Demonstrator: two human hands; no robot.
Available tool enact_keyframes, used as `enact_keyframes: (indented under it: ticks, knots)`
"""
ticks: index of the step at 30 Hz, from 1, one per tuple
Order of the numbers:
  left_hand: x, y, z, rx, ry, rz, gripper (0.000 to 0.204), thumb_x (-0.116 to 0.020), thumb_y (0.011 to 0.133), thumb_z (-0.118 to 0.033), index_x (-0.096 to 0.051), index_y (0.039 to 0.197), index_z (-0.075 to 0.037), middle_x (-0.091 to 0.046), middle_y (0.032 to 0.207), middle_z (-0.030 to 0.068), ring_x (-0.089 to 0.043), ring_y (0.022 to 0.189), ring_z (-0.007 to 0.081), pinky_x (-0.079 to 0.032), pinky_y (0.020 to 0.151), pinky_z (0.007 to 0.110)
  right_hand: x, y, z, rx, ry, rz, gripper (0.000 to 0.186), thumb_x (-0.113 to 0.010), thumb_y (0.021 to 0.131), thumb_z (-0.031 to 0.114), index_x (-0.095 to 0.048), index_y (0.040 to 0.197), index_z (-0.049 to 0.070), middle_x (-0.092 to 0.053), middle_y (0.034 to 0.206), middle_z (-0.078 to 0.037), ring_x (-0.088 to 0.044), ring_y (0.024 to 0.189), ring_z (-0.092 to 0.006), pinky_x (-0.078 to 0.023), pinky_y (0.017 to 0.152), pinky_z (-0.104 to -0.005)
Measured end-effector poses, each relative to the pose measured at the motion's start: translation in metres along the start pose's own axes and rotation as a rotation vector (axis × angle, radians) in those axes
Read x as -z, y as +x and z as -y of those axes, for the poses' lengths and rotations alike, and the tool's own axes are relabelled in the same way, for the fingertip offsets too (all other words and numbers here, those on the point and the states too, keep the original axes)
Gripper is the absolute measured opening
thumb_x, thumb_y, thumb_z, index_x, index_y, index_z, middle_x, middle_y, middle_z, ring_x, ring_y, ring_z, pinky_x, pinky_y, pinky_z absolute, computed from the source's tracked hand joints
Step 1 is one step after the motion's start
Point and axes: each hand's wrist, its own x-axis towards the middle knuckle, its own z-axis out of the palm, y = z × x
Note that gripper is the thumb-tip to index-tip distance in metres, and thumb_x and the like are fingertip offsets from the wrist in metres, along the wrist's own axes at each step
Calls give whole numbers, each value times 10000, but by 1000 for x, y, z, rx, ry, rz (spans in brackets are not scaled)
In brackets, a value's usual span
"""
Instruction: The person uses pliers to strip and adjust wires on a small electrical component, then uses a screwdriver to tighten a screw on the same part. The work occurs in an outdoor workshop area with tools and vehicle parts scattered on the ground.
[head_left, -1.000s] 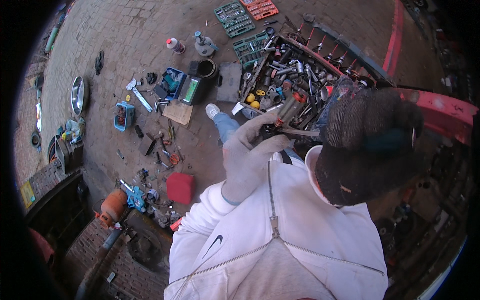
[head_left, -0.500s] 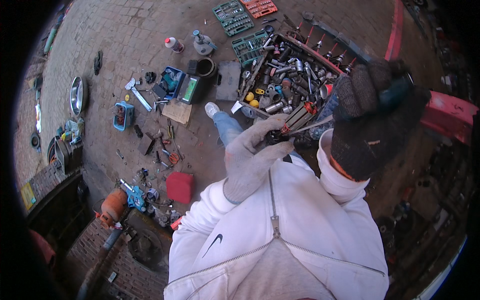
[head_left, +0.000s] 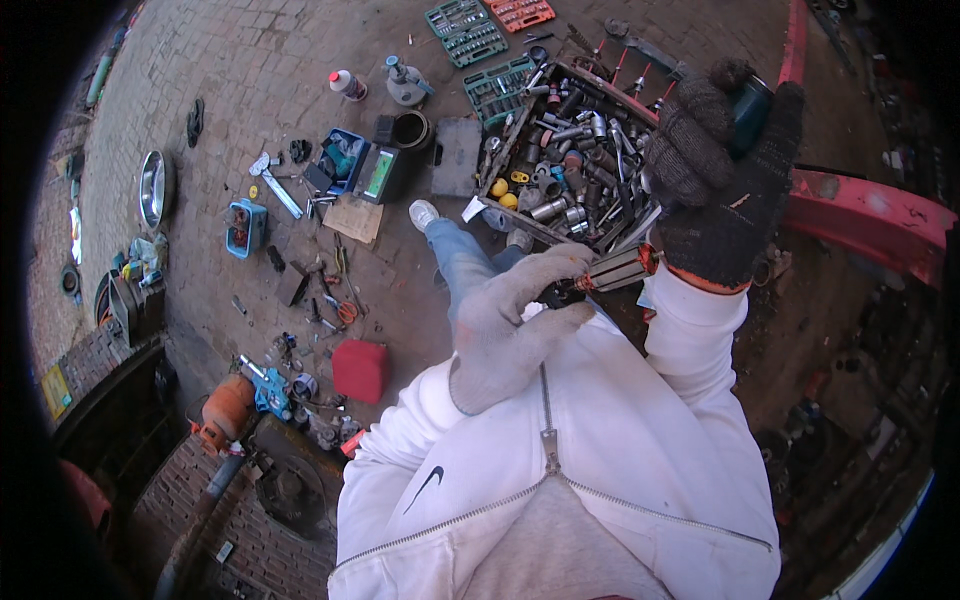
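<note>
My left hand, in a pale grey work glove, is closed around one end of a motor armature. Its slotted metal body and reddish winding point right, towards my other hand. My right hand, in a black glove with an orange cuff, is wrapped round the dark green handle of a tool. Its working end is mostly hidden behind the glove, close to the armature's far end. Just beyond both hands stands a tray heaped with sockets and loose metal parts.
A red metal beam juts in at the right. Socket cases, a grey sprayer, a blue bin and a red canister stand on the brick floor. Scattered hand tools lie to the left.
My right hand has shifted left and tilted more upright, and the thin metal strip seen below it is now out of sight. The armature has turned a little flatter in my left hand.
</note>
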Motion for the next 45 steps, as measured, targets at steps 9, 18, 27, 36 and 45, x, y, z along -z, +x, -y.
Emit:
enact_keyframes:
  ticks: [9, 18, 27, 36, 45]
  knots:
    - [2, 1, -3, -25, 129, -5, 385, -802, 771, -3, -687, 1135, 47, -712, 1236, 166, -704, 1103, 228, -506, 977, 294, 25, -5, -2, 61, -157, 197, 411, -494, 1048, 543, -617, 1081, 152, -541, 751, 16, -413, 452, -77, -331, 385, -239]
    - [-6, -6, -12, 117, -7, 46, 381, -743, 776, 91, -692, 1153, 63, -697, 1240, 152, -659, 1094, 189, -510, 965, 294, 36, 37, 13, -402, 126, 641, 435, -525, 1031, 561, -593, 1108, 138, -527, 839, 16, -453, 543, -57, -369, 441, -235]
    - [-4, -3, -15, 61, -74, 59, 396, -769, 759, 89, -672, 1143, 63, -690, 1239, 182, -666, 1102, 217, -514, 959, 315, 31, 32, 21, -70, -66, 412, 453, -575, 1017, 491, -615, 1138, 56, -542, 852, -22, -496, 652, -113, -431, 531, -265]
    - [0, 1, -10, 1, -24, 95, 438, -814, 764, 25, -665, 1176, 45, -698, 1247, 206, -691, 1127, 262, -517, 977, 321, 29, 19, 38, 124, -104, 181, 459, -642, 982, 403, -633, 1142, -27, -566, 892, -102, -518, 846, -224, -483, 705, -334]
    - [-2, -1, -7, 32, -34, 66, 444, -804, 772, 24, -662, 1192, 49, -706, 1238, 193, -697, 1094, 238, -516, 971, 311, 33, 14, 31, 183, -77, 217, 446, -651, 976, 392, -645, 1127, -27, -571, 922, -102, -505, 870, -217, -464, 715, -329]
